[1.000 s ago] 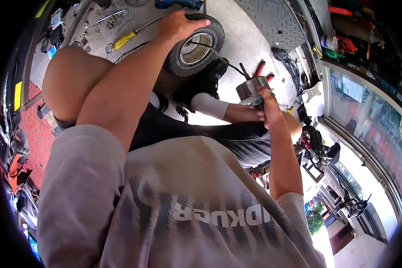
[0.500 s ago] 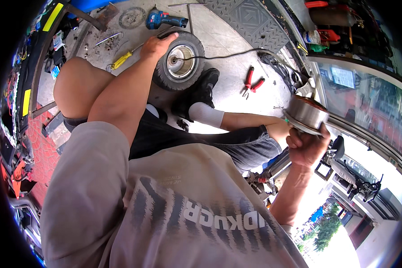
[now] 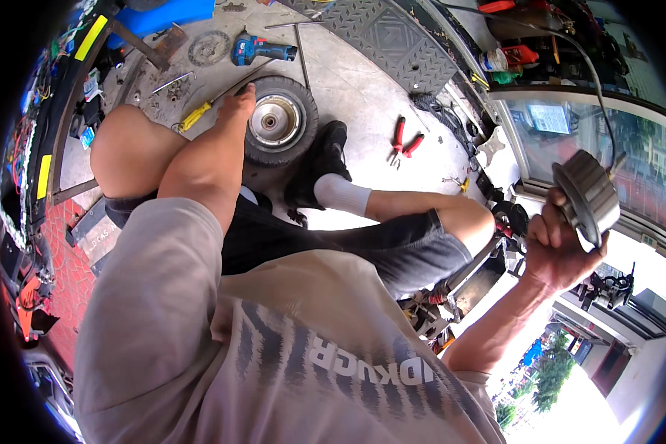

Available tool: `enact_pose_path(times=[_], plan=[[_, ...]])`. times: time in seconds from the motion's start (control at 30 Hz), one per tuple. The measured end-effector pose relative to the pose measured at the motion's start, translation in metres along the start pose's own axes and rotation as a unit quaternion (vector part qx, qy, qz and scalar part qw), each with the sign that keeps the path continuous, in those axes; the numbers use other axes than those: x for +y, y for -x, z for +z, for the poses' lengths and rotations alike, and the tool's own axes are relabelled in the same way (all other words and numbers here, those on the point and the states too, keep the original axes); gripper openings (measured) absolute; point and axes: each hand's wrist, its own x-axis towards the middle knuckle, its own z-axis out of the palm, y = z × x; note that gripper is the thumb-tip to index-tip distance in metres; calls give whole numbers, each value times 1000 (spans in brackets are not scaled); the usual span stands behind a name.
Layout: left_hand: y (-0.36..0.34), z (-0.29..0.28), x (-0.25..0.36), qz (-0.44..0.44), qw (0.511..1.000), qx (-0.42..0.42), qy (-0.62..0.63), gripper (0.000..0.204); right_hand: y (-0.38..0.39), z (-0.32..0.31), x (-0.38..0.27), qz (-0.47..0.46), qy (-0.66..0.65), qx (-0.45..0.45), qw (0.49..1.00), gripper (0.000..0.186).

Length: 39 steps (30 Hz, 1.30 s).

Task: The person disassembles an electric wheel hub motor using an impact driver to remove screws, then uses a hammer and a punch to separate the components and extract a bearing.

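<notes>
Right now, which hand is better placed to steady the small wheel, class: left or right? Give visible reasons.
Probably the left. The left hand is at the edge of the small wheel and appears to touch it. The right hand is farther away and holds a round metal part.

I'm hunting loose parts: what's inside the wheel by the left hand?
The wheel shows a hollow metal centre with a round fitting in the middle; no loose part is visible. Its far side, turned away, is hidden.
</notes>
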Motion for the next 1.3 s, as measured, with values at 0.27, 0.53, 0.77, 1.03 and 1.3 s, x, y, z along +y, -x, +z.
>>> enact_pose_path(times=[0.27, 0.53, 0.77, 1.03, 1.3], plan=[[101, -56, 65, 133, 984, 56, -104, 80, -60, 6, 124, 39, -117, -83, 989, 85], [323, -148, 175, 382, 803, -339, 308, 62, -76, -7, 186, 131, -234, -123, 956, 82], [367, -181, 205, 437, 762, -334, 342, 90, -86, 9, 181, 51, -186, -131, 972, 84], [400, -188, 224, 576, 750, -236, 224, 122, -74, 10, 190, 52, -168, -147, 973, 90], [422, -177, 219, 615, 729, -168, 250, 127, -69, 37, 173, 40, -184, -190, 964, 103]])
